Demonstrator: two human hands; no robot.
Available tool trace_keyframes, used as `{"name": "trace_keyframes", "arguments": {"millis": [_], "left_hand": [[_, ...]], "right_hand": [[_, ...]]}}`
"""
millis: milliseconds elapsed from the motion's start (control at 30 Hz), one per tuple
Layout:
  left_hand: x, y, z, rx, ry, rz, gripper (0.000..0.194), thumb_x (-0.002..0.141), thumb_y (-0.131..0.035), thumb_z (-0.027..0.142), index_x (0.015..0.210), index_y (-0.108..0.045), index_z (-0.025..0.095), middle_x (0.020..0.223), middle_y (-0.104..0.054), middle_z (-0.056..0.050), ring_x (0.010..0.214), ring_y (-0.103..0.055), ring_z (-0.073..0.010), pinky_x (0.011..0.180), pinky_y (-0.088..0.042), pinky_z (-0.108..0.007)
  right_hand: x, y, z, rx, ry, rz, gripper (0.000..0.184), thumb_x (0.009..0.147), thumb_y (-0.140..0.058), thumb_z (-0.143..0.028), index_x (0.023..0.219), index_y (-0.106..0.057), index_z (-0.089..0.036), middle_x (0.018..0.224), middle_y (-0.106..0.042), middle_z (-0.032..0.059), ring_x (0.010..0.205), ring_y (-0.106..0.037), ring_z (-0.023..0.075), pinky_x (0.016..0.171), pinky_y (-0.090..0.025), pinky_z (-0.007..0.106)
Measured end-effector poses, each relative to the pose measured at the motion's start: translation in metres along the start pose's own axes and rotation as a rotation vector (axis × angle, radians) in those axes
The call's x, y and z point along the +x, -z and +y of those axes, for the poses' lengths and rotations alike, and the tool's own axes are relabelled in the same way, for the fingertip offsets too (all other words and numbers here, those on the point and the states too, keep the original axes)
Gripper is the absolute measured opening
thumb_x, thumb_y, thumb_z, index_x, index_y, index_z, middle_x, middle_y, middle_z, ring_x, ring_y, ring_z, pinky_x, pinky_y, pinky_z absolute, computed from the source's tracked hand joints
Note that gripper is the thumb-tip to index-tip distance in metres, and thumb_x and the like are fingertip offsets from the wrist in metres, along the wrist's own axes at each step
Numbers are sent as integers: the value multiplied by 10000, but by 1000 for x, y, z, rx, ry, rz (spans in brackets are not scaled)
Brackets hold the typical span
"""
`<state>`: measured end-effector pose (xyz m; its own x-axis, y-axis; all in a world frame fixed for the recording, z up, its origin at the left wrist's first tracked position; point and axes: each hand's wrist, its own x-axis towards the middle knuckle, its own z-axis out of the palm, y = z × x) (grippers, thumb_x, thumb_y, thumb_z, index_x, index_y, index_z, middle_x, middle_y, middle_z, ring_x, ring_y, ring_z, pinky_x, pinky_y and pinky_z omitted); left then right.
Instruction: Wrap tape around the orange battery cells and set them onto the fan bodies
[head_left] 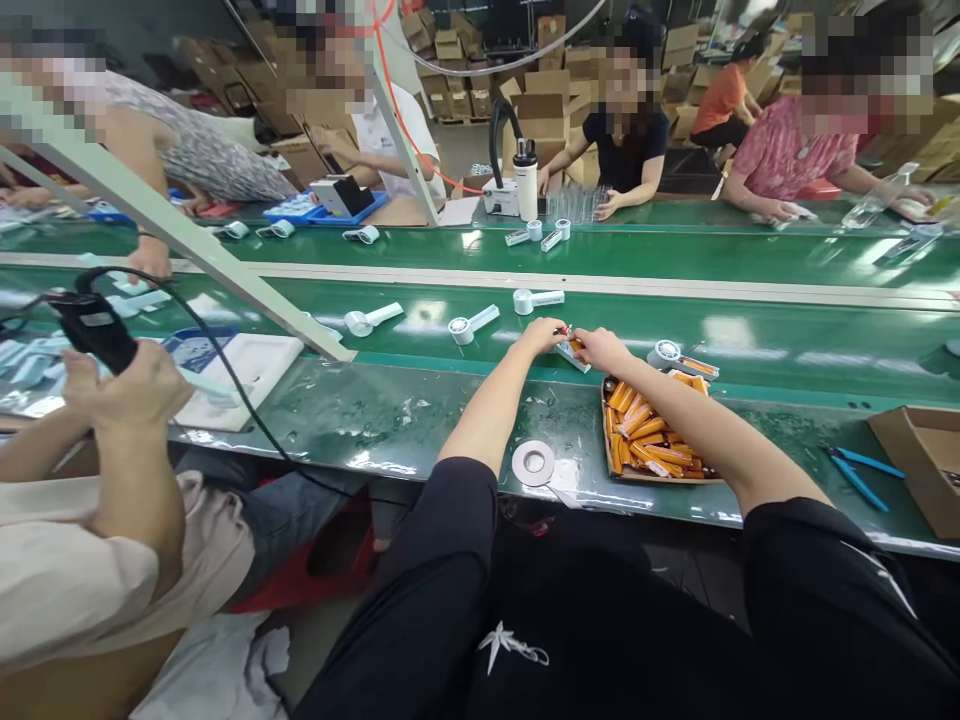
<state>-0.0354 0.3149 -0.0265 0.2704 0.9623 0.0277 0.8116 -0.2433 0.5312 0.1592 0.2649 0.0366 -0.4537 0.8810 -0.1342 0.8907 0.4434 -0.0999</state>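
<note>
Both my hands meet over the near edge of the green conveyor belt [420, 345]. My left hand [541, 334] pinches thin wires at the end of a small white part with an orange battery [572, 350]. My right hand [600, 349] is closed on the other end of that same piece. Just below my right forearm lies a shallow cardboard tray [622, 474] filled with several orange batteries [646, 432]. A roll of clear tape [533, 463] lies on the bench by my left forearm.
White handheld fan bodies [470, 325] lie along the belt, one more [673, 356] beside my right hand. Blue pliers [862, 471] and a cardboard box [926, 455] sit at right. A co-worker at left holds a black corded tool [94, 328]. Other people work across the belt.
</note>
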Motion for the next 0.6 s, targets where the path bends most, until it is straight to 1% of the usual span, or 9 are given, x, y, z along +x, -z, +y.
{"name": "trace_keyframes", "arguments": {"millis": [67,167,233,267,333,367,467,600], "left_hand": [[-1,-1,5,1,10,-2,155,1013,-710,307,1107,-824,263,1259,-838,-42,1203,-725,-242,1031,-528,-310],[-4,-2,13,11,27,0,208,1061,-708,368,1163,-790,207,1289,-804,-85,1225,-723,-252,1112,-554,-423],[-6,-2,19,18,34,2,282,1081,-709,426,1211,-767,183,1321,-775,-101,1245,-720,-261,1139,-570,-500],[-7,-2,22,19,35,3,305,1085,-711,444,1230,-760,181,1336,-765,-104,1255,-719,-263,1144,-578,-519],[-8,-3,28,15,35,3,317,1086,-716,451,1256,-755,187,1361,-752,-107,1266,-718,-263,1145,-591,-523],[-8,-4,30,10,37,2,317,1086,-719,447,1267,-753,190,1370,-748,-108,1267,-718,-263,1142,-598,-520],[-10,-7,36,-13,57,7,323,1085,-724,439,1291,-743,191,1383,-736,-111,1258,-718,-263,1118,-617,-512],[-16,-10,44,-58,101,38,347,1080,-730,443,1314,-730,187,1382,-729,-112,1243,-720,-265,1092,-628,-508]], "right_hand": [[-1,1,-1,-26,2,-18,496,1040,-697,-275,1528,-668,-192,1371,-792,206,1278,-754,356,1068,-566,401],[-5,7,-5,-43,5,-35,470,1027,-746,-271,1485,-687,-181,1367,-788,197,1253,-761,333,1075,-584,421],[-10,13,-8,-40,2,-31,418,1052,-754,-349,1431,-704,-182,1353,-780,156,1204,-766,289,1063,-617,456],[-13,17,-10,-34,0,-21,411,1067,-743,-398,1413,-705,-178,1358,-766,137,1188,-760,268,1054,-631,472],[-21,24,-15,-19,0,11,438,1082,-723,-465,1403,-698,-169,1388,-728,112,1193,-740,251,1040,-647,486],[-26,26,-18,-12,1,33,451,1080,-725,-471,1410,-692,-165,1405,-714,110,1207,-731,258,1038,-649,488],[-44,31,-28,6,7,98,462,1071,-738,-452,1427,-683,-161,1432,-699,110,1233,-720,283,1043,-645,496],[-68,36,-34,17,9,189,454,1070,-739,-451,1427,-685,-175,1436,-698,110,1235,-719,282,1044,-647,496]]}}
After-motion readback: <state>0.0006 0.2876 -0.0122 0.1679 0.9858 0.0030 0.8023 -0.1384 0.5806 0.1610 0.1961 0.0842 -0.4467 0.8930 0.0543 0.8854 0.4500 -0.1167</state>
